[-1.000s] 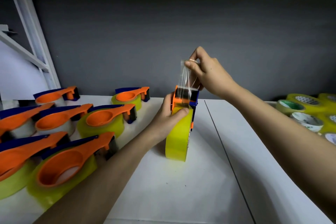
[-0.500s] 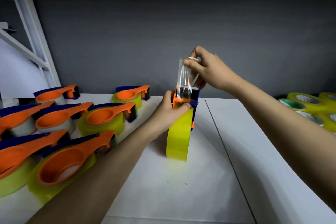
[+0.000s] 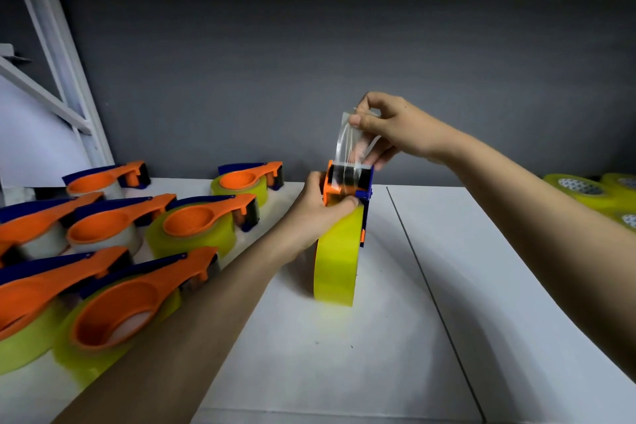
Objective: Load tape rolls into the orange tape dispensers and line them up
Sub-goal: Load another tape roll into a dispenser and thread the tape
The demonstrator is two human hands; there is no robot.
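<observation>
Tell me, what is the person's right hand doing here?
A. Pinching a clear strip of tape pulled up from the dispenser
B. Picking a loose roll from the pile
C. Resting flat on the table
A: the right hand pinches the clear tape strip rising from the upright dispenser.

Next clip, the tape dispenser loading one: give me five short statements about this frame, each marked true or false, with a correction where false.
1. The right hand pinches a strip of clear tape pulled up from the dispenser head. True.
2. The yellow tape roll being loaded lies flat on the table. False: it stands on edge.
3. The left hand grips the dispenser near its head. True.
4. The loaded dispensers are grouped to the person's right. False: they lie to the left.
5. Spare tape rolls sit at the far right edge. True.
</observation>
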